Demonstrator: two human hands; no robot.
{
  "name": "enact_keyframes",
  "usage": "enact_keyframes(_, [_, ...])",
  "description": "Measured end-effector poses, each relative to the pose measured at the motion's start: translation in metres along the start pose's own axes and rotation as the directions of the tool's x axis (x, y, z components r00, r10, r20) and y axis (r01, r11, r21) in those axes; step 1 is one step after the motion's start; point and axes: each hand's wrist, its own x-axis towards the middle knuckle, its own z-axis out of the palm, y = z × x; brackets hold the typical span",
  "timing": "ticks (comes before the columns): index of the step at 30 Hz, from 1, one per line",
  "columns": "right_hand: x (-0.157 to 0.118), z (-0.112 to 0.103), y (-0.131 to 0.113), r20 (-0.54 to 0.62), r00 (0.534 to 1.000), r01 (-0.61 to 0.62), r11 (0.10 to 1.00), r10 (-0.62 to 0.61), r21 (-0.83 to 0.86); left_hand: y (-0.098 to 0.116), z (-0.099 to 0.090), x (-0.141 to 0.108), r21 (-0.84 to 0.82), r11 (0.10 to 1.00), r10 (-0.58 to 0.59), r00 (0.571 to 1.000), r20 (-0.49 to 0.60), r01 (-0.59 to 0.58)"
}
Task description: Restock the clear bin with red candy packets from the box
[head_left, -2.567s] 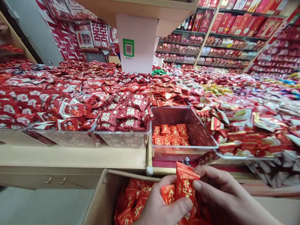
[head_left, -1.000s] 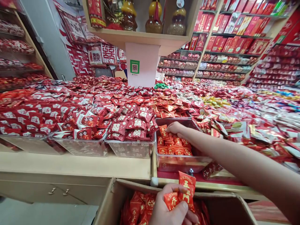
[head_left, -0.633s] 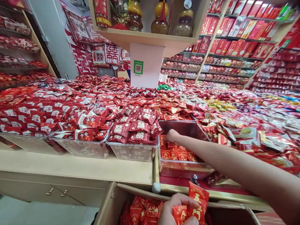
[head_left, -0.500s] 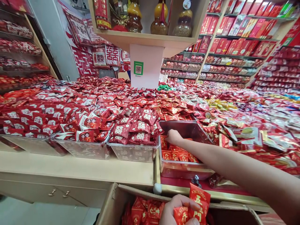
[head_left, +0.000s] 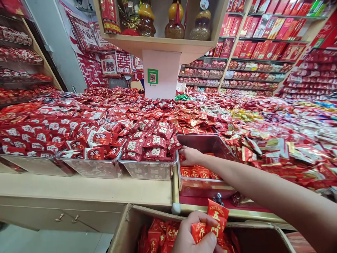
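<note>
My left hand [head_left: 196,233] is closed round a couple of red candy packets [head_left: 218,215] with gold lettering, above an open cardboard box [head_left: 147,212] that holds more of the same. My right hand [head_left: 191,156] reaches into a clear plastic bin [head_left: 205,187] at its left side, over red packets [head_left: 202,173] lined up along the front. Its fingers bend down at the bin's left wall, and whatever lies under them is hard to make out.
Left of the bin stand clear bins heaped with dark red packets [head_left: 155,141] and other packets [head_left: 96,137]. A wooden display shelf [head_left: 160,43] hangs over the heaps, above a white panel [head_left: 162,75]. Loose packets [head_left: 284,147] spread to the right.
My right hand has moved slightly left and lower against the bin's left side, its fingers now more visible. My left hand has shifted slightly left and up with its packets. The view has shifted a little.
</note>
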Motion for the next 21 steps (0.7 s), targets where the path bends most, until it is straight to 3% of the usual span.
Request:
enact_keyframes(9, [-0.0008, -0.0045, -0.0052, -0.064, 0.998, 0.009, 0.988, -0.019, -0.151, 0.0015, 0.0004, -0.0019, 0.048, 0.999, -0.003, 1.0, -0.004, 0.003])
enact_keyframes(21, [-0.0026, -0.0093, -0.0047, -0.032, 0.999, -0.041, 0.991, 0.038, -0.129, -0.0055, -0.0005, 0.0009, 0.108, 0.994, -0.031, 0.999, -0.039, 0.035])
